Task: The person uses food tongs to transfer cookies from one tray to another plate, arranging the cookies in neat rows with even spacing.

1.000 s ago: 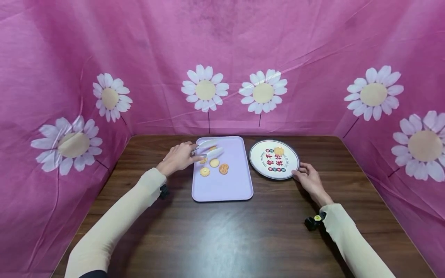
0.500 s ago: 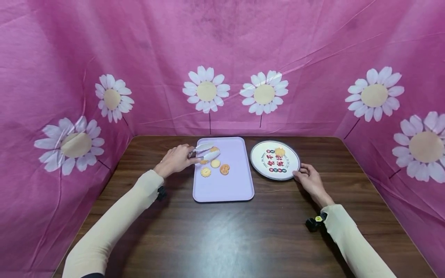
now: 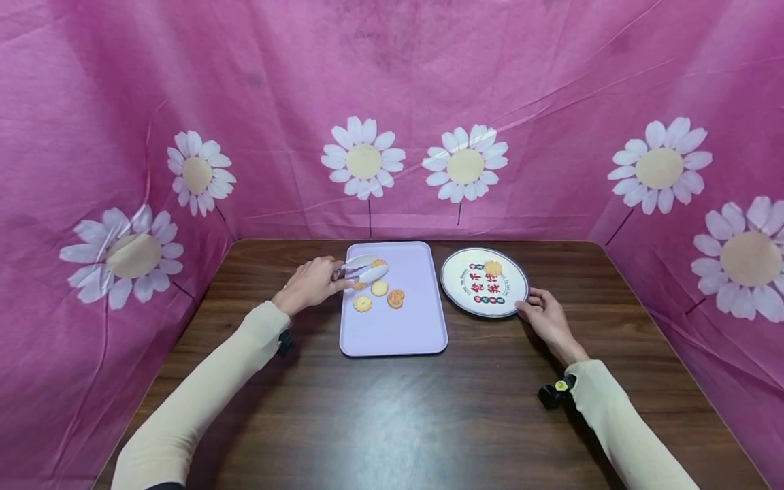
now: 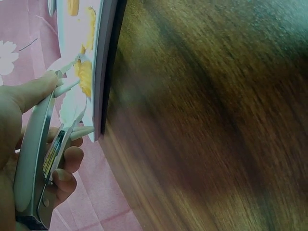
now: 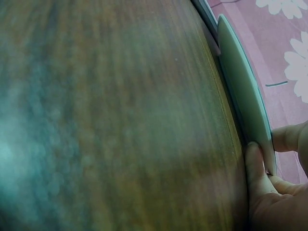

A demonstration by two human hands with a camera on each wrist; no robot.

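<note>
My left hand (image 3: 311,281) holds metal-handled tongs (image 4: 33,154) with white tips, its thumb on one arm and its fingers round the other. The spread tips reach over the far left of a lilac tray (image 3: 395,337), around a cookie partly hidden by them. Close by on the tray lie a scalloped cookie (image 3: 363,303), a round pale cookie (image 3: 379,288), a browner pretzel-patterned cookie (image 3: 395,299) and another cookie (image 3: 379,263) behind the tips. My right hand (image 3: 547,320) pinches the near right rim of a white plate (image 3: 456,279). One flower-shaped cookie (image 3: 493,268) sits on that plate.
Tray and plate stand side by side toward the back of a dark wooden table (image 3: 392,422). Pink cloth (image 3: 404,68) printed with daisies hangs behind and along both sides.
The tongs' tips have drawn slightly left and nearer me over the tray since one second ago, then stayed almost still. The right hand and the plate have kept their place.
</note>
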